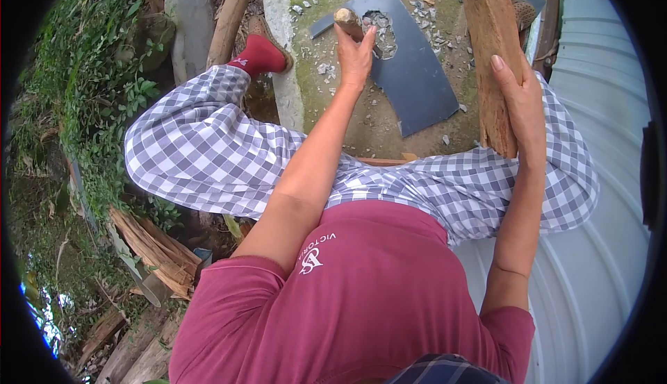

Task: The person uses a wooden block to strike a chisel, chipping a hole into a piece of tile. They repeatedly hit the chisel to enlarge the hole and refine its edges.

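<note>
In the head view, clenches the left hand [356, 52] around a round brown wooden handle [349, 21], beside the ragged hole [383, 28] in a flat dark grey slab [415, 71] lying on mossy concrete ground [330, 123] among pale broken chips [325, 69]. Grasps a thick, rough brown wooden beam [492, 33] with the right hand [522, 103], thumb on top, near the grey-and-white checked trousers [566, 165]. Sits with knees spread, wearing a red sock [260, 54].

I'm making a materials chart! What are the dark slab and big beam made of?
The dark slab looks like smooth, slightly glossy ceramic tile or stone; its jagged hole suggests something brittle. The beam looks like rough, unpainted wood, with visible grain and a splintered end.
</note>
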Tool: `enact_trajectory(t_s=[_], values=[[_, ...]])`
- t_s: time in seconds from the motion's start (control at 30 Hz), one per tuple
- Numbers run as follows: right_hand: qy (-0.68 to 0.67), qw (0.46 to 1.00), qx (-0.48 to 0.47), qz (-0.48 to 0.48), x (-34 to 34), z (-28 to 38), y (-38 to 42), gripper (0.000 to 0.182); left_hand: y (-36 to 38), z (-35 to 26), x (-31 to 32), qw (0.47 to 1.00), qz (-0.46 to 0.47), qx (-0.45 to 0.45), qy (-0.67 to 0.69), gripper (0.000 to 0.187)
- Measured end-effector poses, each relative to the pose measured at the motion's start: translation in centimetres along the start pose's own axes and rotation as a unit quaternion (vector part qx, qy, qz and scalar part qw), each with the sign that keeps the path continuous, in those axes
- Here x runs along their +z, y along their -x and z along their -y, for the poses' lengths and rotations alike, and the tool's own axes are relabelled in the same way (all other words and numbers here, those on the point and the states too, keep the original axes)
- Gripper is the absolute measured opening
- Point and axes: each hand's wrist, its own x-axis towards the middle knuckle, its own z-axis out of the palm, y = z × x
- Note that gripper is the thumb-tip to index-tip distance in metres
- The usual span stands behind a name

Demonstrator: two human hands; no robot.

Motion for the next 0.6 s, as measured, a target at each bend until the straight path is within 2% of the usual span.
enact_trajectory(t_s=[0.03, 0.1, 0.23, 0.3, 0.33, 0.4, 0.47, 0.53, 0.6], values=[[0.002, 1.0, -0.005, -0.002, 0.0, -0.1, -0.1, 0.063, 0.1, -0.7, 0.0, 1.0, 0.001, 0.0, 0.001, 0.036], [0.005, 1.0, -0.009, -0.004, 0.0, -0.2, -0.2, 0.064, 0.6, -2.0, -0.1, 0.989, 0.072, 0.063, -0.116, 0.035], [0.003, 1.0, 0.0, -0.006, 0.0, -0.1, -0.1, 0.064, 0.3, -3.1, 0.2, 0.98, 0.091, 0.105, -0.144, 0.034], [-0.003, 1.0, 0.006, -0.007, 0.0, 0.0, 0.0, 0.064, -0.7, -2.7, 0.3, 0.998, 0.033, 0.044, 0.041, 0.034], [0.001, 1.0, 0.003, -0.007, 0.0, 0.0, 0.0, 0.064, -0.9, -2.8, 0.1, 0.998, 0.034, 0.044, 0.04, 0.034], [0.005, 1.0, 0.0, -0.005, 0.1, 0.0, 0.0, 0.064, -1.3, -3.0, -0.5, 0.994, 0.039, -0.029, 0.099, 0.035], [0.014, 1.0, -0.003, 0.001, 0.1, -0.2, -0.1, 0.064, -1.1, -2.1, -0.5, 0.994, 0.03, -0.027, 0.1, 0.036], [0.017, 1.0, -0.003, -0.003, 0.1, -0.3, -0.2, 0.064, -0.9, -1.2, -0.4, 0.999, 0.019, -0.021, -0.026, 0.036], [0.02, 1.0, -0.002, -0.009, 0.1, -0.2, -0.2, 0.063, -0.8, -0.8, 0.2, 0.999, 0.008, -0.013, -0.033, 0.037]])
